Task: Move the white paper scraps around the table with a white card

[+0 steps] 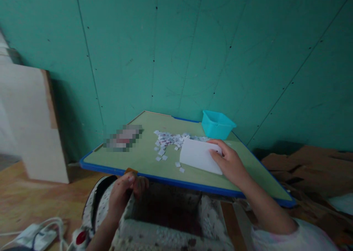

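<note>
My right hand (227,162) grips the right side of a white sheet of paper (198,156), thumb on top, holding it over the table (146,162). Small white paper squares (165,138) lie in a loose heap behind and left of the sheet, with a few strays in front of it. My left hand (128,186) is at the table's near edge with its fingers curled closed. A small orange-brown piece (131,170) shows just above those fingers; whether they hold it I cannot make out.
A turquoise plastic basket (217,125) stands at the back right of the table. A blurred-out flat item (124,137) lies at the left. Below the near edge is a spotted, open-topped box (165,229). A power strip (35,236), leaning board (35,122) and cardboard (306,170) flank the table.
</note>
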{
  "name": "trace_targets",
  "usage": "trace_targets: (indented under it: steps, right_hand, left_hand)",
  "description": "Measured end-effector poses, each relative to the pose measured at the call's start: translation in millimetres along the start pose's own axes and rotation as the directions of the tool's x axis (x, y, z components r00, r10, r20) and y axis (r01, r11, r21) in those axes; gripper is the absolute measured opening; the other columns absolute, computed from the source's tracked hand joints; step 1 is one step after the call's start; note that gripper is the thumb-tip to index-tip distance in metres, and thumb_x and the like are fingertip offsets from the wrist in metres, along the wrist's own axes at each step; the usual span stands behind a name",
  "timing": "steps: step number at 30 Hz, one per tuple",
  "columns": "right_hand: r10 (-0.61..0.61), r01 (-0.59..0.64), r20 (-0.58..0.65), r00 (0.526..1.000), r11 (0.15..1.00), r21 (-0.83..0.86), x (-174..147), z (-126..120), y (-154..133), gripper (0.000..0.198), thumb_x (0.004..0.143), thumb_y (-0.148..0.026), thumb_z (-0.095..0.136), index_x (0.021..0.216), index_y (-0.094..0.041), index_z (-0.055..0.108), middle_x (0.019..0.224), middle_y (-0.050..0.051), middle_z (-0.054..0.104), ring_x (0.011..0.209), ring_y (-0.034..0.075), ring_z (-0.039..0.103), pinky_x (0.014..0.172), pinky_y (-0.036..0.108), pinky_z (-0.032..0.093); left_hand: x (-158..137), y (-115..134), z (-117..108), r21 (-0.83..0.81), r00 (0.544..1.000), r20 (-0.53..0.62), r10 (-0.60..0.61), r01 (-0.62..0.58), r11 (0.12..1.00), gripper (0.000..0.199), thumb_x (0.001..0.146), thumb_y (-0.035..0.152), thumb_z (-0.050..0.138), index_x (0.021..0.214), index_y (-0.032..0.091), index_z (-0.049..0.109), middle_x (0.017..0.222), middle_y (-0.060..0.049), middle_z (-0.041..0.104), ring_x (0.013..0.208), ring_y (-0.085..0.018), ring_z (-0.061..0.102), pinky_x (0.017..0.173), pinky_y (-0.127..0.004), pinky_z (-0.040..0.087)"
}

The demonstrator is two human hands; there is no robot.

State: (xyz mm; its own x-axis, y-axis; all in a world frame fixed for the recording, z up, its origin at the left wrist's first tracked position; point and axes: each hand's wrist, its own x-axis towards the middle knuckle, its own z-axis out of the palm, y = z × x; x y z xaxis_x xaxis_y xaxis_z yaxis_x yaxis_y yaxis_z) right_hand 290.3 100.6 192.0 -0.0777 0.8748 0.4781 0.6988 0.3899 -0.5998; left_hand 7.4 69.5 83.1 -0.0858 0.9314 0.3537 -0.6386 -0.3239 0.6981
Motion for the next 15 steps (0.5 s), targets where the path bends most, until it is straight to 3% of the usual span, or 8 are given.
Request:
trace_targets:
  steps: [9, 15]
  right_hand:
    - [-0.005, 0.005, -0.005, 1.000, 1.000, -0.011, 4.3, 6.8, -0.8, 0.035, 0.081, -0.030, 0.047, 0.109, -0.017, 0.063, 0.103, 0.008, 0.071, 0.084, 0.021, 0.066, 0.074, 0.032, 0.050]
    - [0.009, -0.009, 0.041, 0.999, 1.000, -0.004, -14.3, 1.1, -4.3, 0.035, 0.085, -0.033, 0.046, 0.112, -0.019, 0.062, 0.105, 0.008, 0.071, 0.088, 0.021, 0.067, 0.070, 0.030, 0.051]
  left_hand:
    - [0.1, -6.2, -13.2, -0.004, 0.999, 0.043, -0.019, 0.020, 1.000, 0.034, 0.079, 0.031, 0.063, 0.047, 0.018, 0.063, 0.037, 0.000, 0.057, 0.037, -0.013, 0.047, 0.052, -0.030, 0.044]
    - [-0.9, -6.2, -12.2, 0.023, 0.999, 0.040, -0.012, 0.011, 1.000, 0.036, 0.081, 0.031, 0.059, 0.048, 0.019, 0.062, 0.036, 0.001, 0.056, 0.038, -0.014, 0.045, 0.055, -0.031, 0.044]
